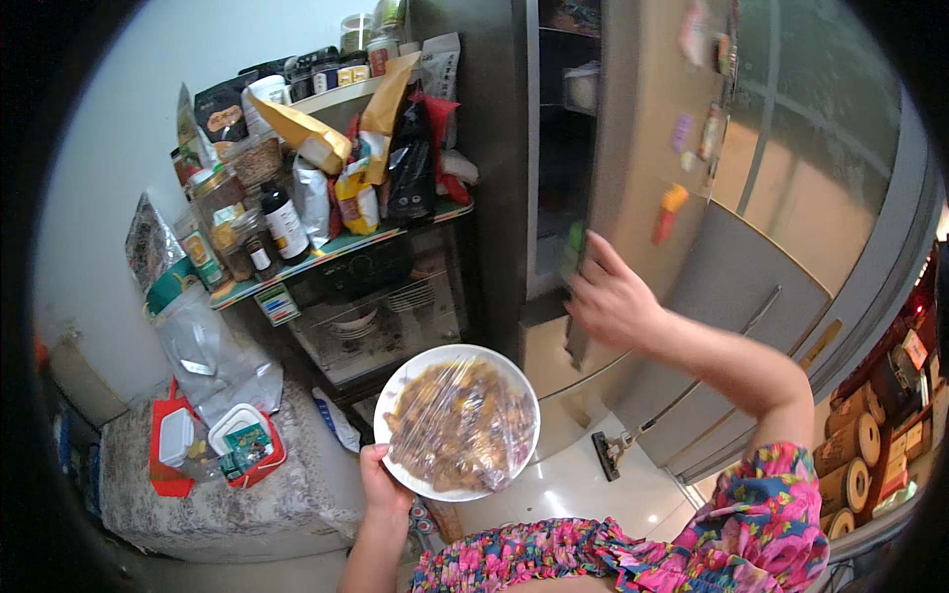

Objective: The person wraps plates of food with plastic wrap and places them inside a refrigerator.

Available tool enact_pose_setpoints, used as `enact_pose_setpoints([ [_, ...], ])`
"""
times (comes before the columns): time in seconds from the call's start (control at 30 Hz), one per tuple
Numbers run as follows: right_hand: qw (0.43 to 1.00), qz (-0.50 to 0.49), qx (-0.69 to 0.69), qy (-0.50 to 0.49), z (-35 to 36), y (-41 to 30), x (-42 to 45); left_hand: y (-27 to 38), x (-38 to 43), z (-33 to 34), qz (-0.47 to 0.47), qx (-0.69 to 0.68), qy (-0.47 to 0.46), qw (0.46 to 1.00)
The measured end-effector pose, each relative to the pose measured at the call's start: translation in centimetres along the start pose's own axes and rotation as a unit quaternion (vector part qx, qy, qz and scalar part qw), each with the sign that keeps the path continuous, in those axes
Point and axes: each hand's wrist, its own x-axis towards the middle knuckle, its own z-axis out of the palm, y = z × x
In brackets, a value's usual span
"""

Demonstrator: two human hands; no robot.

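Observation:
My left hand point(384, 478) grips the left rim of a white plate point(454, 494). The plate carries a brown cooked dish point(460, 422), and clear plastic wrap is stretched over it. To the right and further ahead, my right hand point(615, 296) has its fingers around the edge of a refrigerator door point(637, 148). That door stands partly ajar, and a slice of the dark refrigerator interior point(567, 163) shows with a pale container point(582, 87) on a shelf. A blurred green object point(575, 244) is by my right fingertips; I cannot tell what it is.
A glass-fronted cabinet point(378, 319) on the left is topped by crowded jars, bottles and food bags point(319, 185). A cloth-covered surface point(296, 474) bears a red tub point(259, 459). A floor squeegee or broom point(608, 456) lies near the grey sliding door point(734, 296).

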Motion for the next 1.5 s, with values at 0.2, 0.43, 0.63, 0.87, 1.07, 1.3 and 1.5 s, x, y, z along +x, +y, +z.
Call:
enact_pose_setpoints([
  [0.2, 0.961, 0.201, 0.063, 0.18, -8.6, 2.9, -13.8, -3.9, 5.9, 9.5, -0.066, -0.007, -0.023, 0.998],
  [0.43, 0.74, 0.53, 0.252, 0.327, -10.7, 8.5, -25.7, -9.7, 13.8, 23.4, -0.073, -0.011, -0.073, 0.995],
  [0.63, 0.734, 0.608, 0.163, 0.254, -10.9, 14.6, -36.3, -11.5, 22.7, 34.1, -0.009, -0.014, 0.004, 1.0],
  [0.87, 0.748, 0.625, 0.083, 0.209, -9.5, 19.6, -42.7, -11.1, 34.0, 38.2, 0.117, -0.064, 0.041, 0.99],
  [1.07, 0.739, 0.645, 0.04, 0.188, -8.3, 21.7, -44.8, -9.9, 39.3, 37.8, 0.192, -0.048, 0.134, 0.971],
  [1.3, 0.747, 0.531, 0.243, 0.318, -8.0, 23.0, -43.0, -5.4, 46.3, 32.9, 0.21, 0.046, 0.227, 0.95],
  [1.5, 0.7, 0.542, 0.277, 0.375, -9.0, 22.2, -41.5, -8.7, 43.2, 36.4, 0.238, 0.161, 0.342, 0.895],
])
